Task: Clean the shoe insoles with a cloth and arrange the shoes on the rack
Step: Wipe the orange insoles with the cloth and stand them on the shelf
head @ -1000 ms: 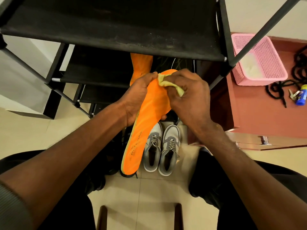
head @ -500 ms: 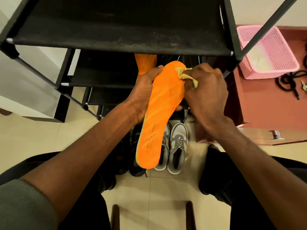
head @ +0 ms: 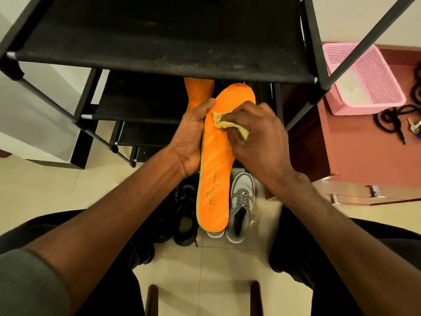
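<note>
Two hands: left (head: 191,137) grips insole (head: 218,160), right (head: 257,137) pinches cloth (head: 222,120) (basket (head: 369,65) holds something pale).

Half hidden: second orange insole (head: 198,92) behind left hand (head: 190,137) & top shelf; left grey shoe (head: 215,233) under held insole (head: 218,156); cloth (head: 224,123) mostly inside right hand (head: 259,137); insole print unreadable; far-right cords (head: 394,117) & keys (head: 413,128) cut by edge.

Two orange insoles (head: 216,169) (head: 197,92), one cloth (head: 222,120), two grey shoes (head: 240,206) (head: 215,234), two black shoes (head: 185,215) (head: 163,224), one pink basket (head: 364,80), one rack (head: 159,37).
</note>
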